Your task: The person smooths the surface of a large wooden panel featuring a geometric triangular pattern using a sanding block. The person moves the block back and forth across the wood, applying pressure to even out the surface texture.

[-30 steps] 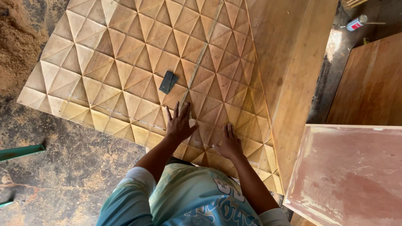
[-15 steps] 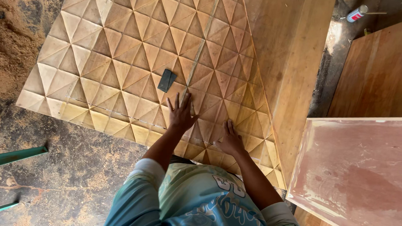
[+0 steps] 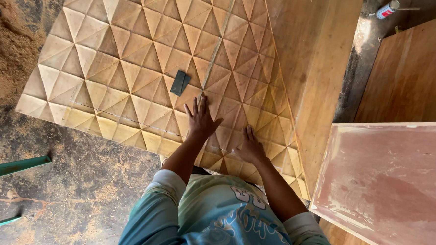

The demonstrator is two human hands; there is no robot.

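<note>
As the panel lay flat, readings ran left to right:
Left hand (image 3: 201, 122): spread wide, flat, holding nothing.
Dark rectangular sanding block (image 3: 179, 83): lay just beyond it, untouched.
Right hand (image 3: 251, 148): flat, fingers together.
Pale carved pyramid-pattern wooden panel (image 3: 127, 67): long axis ran away from the person; even palm pressure suited it best.

Only one package I can see: a small spray can (image 3: 386, 10) at about 1 o'clock, lying on its side on the dark floor past the plain wood board. White cylinder, red label band, thin straw sticking out to the right. No signs or screens.
</note>
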